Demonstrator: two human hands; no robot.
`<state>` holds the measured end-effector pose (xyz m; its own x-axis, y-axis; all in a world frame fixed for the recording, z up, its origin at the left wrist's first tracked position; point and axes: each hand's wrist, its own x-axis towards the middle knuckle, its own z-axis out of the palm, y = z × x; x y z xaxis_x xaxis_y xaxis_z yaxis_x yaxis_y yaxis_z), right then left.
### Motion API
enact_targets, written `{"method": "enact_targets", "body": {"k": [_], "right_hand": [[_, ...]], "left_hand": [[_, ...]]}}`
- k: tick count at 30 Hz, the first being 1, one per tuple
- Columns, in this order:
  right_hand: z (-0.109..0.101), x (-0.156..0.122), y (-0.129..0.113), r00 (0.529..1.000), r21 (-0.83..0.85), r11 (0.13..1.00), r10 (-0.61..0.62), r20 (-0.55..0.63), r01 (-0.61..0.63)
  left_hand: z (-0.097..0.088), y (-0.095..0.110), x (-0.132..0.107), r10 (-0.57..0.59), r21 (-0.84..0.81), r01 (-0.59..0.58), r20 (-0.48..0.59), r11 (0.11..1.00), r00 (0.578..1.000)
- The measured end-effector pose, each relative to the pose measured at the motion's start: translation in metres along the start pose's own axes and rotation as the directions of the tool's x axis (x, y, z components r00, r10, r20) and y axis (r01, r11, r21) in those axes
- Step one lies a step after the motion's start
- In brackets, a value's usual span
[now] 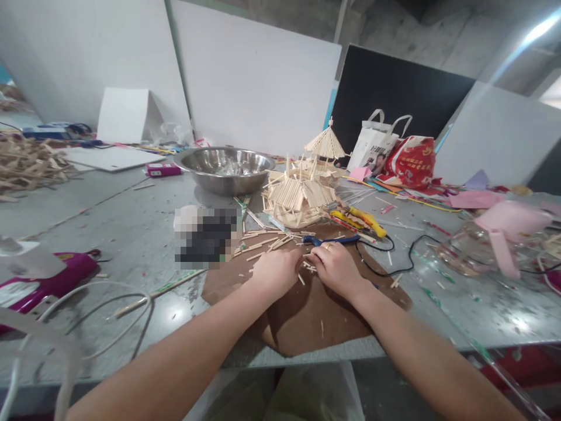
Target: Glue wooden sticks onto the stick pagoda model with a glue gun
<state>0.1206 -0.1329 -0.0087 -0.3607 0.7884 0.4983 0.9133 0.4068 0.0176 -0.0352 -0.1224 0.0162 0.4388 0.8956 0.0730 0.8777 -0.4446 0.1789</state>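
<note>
Both my hands rest on a brown mat [307, 316] at the near edge of the grey table. My left hand [275, 270] is curled with its fingers tucked under, over loose small wooden sticks [267, 241]. My right hand [336, 268] wears a ring and has its fingers bent and pinched at a few short stick pieces [309, 266] between the two hands. What the fingers hold is too small to make out. Just beyond them stands a model building of wooden sticks [302, 190] with a pointed roof. A blue-handled tool [331, 240] lies by my right hand.
A steel bowl [225, 168] sits behind the model. Yellow-handled tools [363, 221] and a black cable [397, 257] lie to the right, near a clear container [464, 248] and pink paper [511, 221]. A magenta glue gun [52, 280] with white cords lies left. Bags [394, 153] lean on boards.
</note>
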Motion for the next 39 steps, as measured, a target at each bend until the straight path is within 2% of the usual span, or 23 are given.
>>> {"method": "enact_targets", "body": {"k": [8,12,14,16,18,20,22,24,26,29,33,35,37,39], "right_hand": [[0.001,0.0,-0.005,0.999,-0.04,0.999,0.032,0.024,-0.031],[0.001,0.001,-0.008,0.997,-0.048,0.996,0.078,-0.008,-0.078],[0.0,0.002,-0.007,0.995,0.025,0.995,0.102,-0.019,-0.101],[-0.001,0.003,-0.003,0.987,0.199,0.968,0.161,-0.013,-0.155],[-0.002,0.003,0.003,0.968,0.405,0.883,0.25,0.02,-0.237],[-0.001,0.004,0.009,0.95,0.525,0.801,0.309,0.052,-0.289],[0.001,0.004,0.012,0.942,0.596,0.743,0.327,0.073,-0.304],[0.004,0.004,0.014,0.935,0.674,0.662,0.332,0.126,-0.326],[0.006,0.005,0.014,0.921,0.757,0.541,0.327,0.211,-0.366],[0.005,0.007,0.011,0.886,0.839,0.326,0.32,0.336,-0.436],[-0.001,0.009,0.005,0.839,0.881,0.012,0.31,0.447,-0.473],[-0.004,0.01,0.003,0.832,0.882,-0.059,0.309,0.461,-0.467],[-0.005,0.01,0.001,0.828,0.882,-0.094,0.312,0.467,-0.462],[-0.005,0.01,0.0,0.825,0.887,-0.121,0.329,0.46,-0.446]], "left_hand": [[0.004,-0.001,0.0,0.025,0.041,-0.024,-0.015,0.999,1.0],[0.003,0.0,0.001,-0.01,0.04,0.011,-0.022,0.999,1.0],[0.002,-0.001,0.003,-0.023,0.039,0.025,-0.039,0.999,0.999],[0.002,-0.004,0.006,-0.031,0.038,0.033,-0.056,0.999,0.998],[0.003,-0.008,0.008,-0.04,0.035,0.042,-0.075,0.999,0.996],[0.004,-0.012,0.011,-0.046,0.029,0.049,-0.101,0.998,0.994],[0.006,-0.014,0.012,-0.02,0.024,0.024,-0.168,0.999,0.986],[0.009,-0.016,0.014,0.036,0.013,-0.034,-0.277,0.999,0.96],[0.01,-0.018,0.015,0.082,-0.025,-0.099,-0.379,0.995,0.922],[0.011,-0.018,0.016,0.092,-0.138,-0.167,-0.435,0.976,0.896],[0.01,-0.013,0.015,0.088,-0.311,-0.231,-0.41,0.922,0.908],[0.01,-0.009,0.015,0.072,-0.406,-0.238,-0.383,0.883,0.921],[0.01,-0.005,0.016,0.02,-0.541,-0.198,-0.317,0.817,0.948],[0.01,-0.003,0.018,-0.04,-0.726,-0.114,-0.191,0.678,0.981]]}}
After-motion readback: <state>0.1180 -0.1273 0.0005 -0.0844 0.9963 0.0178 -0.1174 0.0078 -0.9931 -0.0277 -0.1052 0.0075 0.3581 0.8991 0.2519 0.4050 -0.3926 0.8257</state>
